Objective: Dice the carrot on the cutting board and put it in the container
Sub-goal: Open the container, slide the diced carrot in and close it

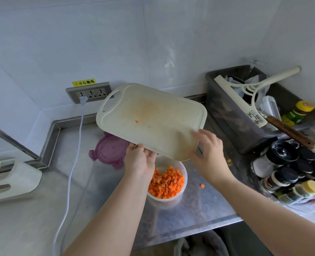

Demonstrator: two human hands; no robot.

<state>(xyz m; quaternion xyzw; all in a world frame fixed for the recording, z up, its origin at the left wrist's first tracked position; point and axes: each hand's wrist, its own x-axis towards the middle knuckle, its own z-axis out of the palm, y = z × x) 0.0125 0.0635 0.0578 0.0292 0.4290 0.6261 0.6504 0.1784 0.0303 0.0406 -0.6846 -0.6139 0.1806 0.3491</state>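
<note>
Left hand (139,160) grips tilted cream plastic cutting board (153,117), right hand (209,152) flat-fingered on corner — stuck orange carrot cube (137,122) may miss clear round container (165,201).

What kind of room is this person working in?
A kitchen, probably a home one: a cutting board is tilted over a container of diced carrot, spice jars crowd the right side, and all of it sits at a steel counter.

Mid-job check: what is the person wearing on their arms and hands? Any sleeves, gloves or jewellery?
Nothing worn shows. The left hand and right hand are bare, with no gloves, and no rings can be made out. The left forearm and right forearm are uncovered as far as the picture's edge: no sleeve cuffs, watch or bracelet in view.
</note>
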